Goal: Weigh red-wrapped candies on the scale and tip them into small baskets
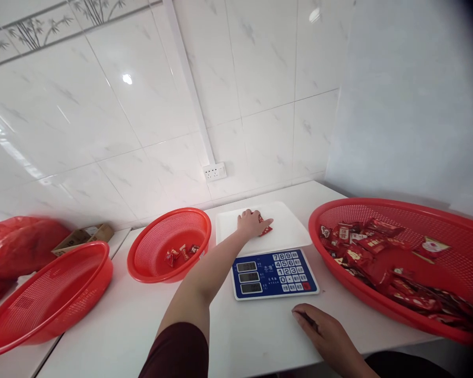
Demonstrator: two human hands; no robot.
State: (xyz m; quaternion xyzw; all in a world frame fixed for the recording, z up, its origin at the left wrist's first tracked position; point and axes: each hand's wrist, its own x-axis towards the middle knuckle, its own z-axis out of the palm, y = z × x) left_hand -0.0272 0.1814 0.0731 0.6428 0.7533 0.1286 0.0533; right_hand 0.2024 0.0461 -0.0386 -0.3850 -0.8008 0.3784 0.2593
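Observation:
My left hand (253, 223) reaches over the white weighing pan (287, 226) of a digital scale, its fingers curled down on red-wrapped candies (265, 226). Part of those candies shows beneath the palm and thumb. In front of the pan is the scale's blue panel (268, 275), with number keys and three small displays whose digits are too faint to read. My right hand (326, 331) rests by the table's front edge, just below the scale. Its fingers are closed against the thumb, and what they hold, if anything, is hidden.
A large red basket (350, 203) of red-wrapped packets stands at the right. Left of the scale, a smaller red basket (150, 247) holds several candies. Farther left are another red basket (55, 304), a cardboard box (81, 239) and a red plastic bag (23, 244). Behind is a tiled wall.

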